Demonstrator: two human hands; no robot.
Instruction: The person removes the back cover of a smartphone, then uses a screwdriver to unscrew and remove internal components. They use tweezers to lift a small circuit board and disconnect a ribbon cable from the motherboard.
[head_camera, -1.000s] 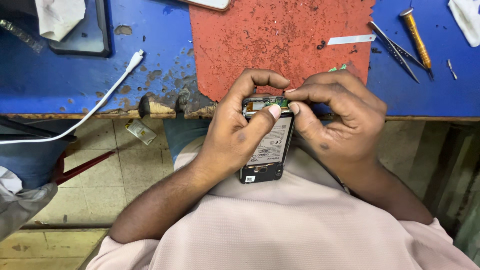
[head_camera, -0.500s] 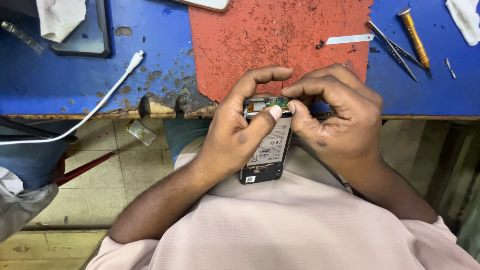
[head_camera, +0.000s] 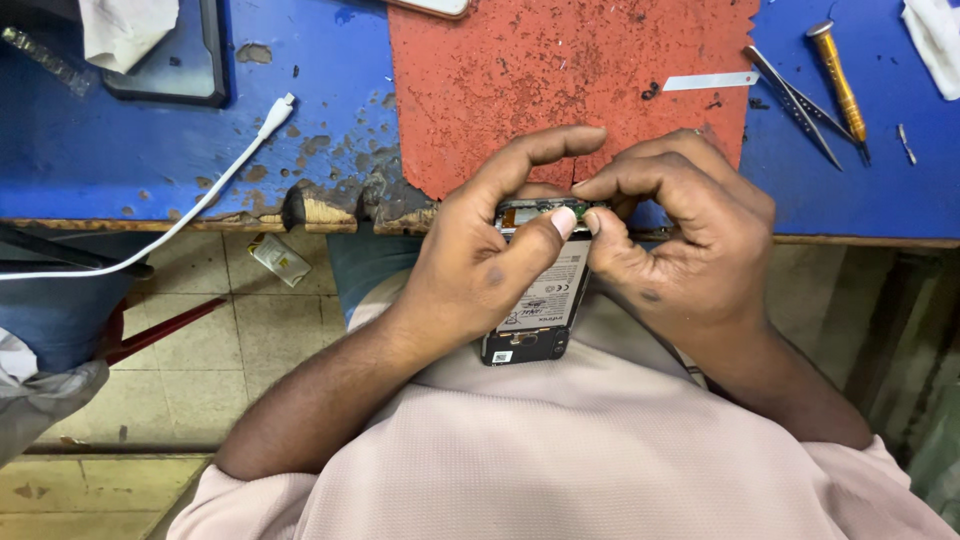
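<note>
Black opened phone (head_camera: 537, 310) between both hands' grip

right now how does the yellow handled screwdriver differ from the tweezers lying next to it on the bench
The yellow handled screwdriver has a thick amber handle with a short dark tip; the tweezers are bare grey metal, thin and flat. The screwdriver lies farther right, its tip near the tweezers' lower end. The tweezers are two slim arms ending in fine points. Both lie untouched on the blue benchtop, angled alike.
</note>
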